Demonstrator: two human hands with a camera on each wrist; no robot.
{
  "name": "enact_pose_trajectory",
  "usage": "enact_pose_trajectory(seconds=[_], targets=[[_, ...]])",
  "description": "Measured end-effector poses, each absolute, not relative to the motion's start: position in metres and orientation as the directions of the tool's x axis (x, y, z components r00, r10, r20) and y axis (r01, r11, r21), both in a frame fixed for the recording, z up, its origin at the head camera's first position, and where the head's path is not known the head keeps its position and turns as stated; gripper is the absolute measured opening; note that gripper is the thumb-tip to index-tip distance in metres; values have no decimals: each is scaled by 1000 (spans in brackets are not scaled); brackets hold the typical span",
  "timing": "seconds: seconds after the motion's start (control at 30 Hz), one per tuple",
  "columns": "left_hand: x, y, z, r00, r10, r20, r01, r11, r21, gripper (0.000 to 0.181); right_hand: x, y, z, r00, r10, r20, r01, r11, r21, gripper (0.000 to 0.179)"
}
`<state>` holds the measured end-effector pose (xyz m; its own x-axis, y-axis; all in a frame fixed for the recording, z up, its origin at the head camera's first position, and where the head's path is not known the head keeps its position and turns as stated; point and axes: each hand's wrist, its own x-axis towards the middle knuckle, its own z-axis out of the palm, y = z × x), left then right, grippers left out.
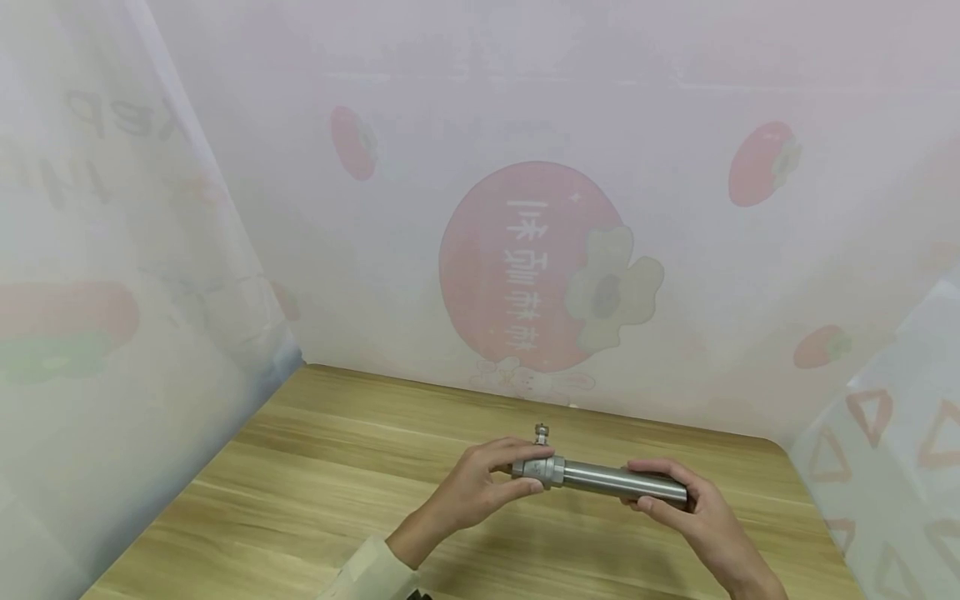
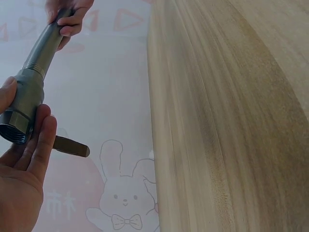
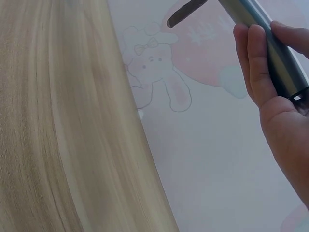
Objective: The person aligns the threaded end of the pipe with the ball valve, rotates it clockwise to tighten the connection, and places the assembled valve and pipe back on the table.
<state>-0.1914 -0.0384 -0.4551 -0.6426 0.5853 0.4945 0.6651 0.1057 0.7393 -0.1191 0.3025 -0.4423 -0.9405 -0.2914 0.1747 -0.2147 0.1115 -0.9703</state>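
Both hands hold a metal assembly up over the wooden table. A grey valve [image 1: 542,472] with a hex end and a stem [image 1: 542,433] sticking out away from the person forms its left part. A smooth steel pipe [image 1: 600,477] joins the valve's right end, and some thread shows at the joint in the left wrist view. My left hand [image 1: 476,483] grips the valve between thumb and fingers, its open threaded mouth [image 2: 14,131] facing outward. Near the pipe's far end, my right hand [image 1: 693,508] holds the pipe, thumb on the near side and fingers on the other.
The wood-grain table [image 1: 300,467] stretches under both hands. Pale printed cloth [image 1: 375,250] with red fruit and a rabbit hangs behind it, and more cloth closes the left and right sides.
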Motion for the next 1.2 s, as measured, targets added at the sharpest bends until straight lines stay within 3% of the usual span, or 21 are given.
enact_pose_trajectory(seconds=[1.2], targets=[[-190, -39, -455, -624, 596, 506, 677, 89, 731, 44, -120, 305, -444, -950, -258, 178, -216, 130, -968, 38]])
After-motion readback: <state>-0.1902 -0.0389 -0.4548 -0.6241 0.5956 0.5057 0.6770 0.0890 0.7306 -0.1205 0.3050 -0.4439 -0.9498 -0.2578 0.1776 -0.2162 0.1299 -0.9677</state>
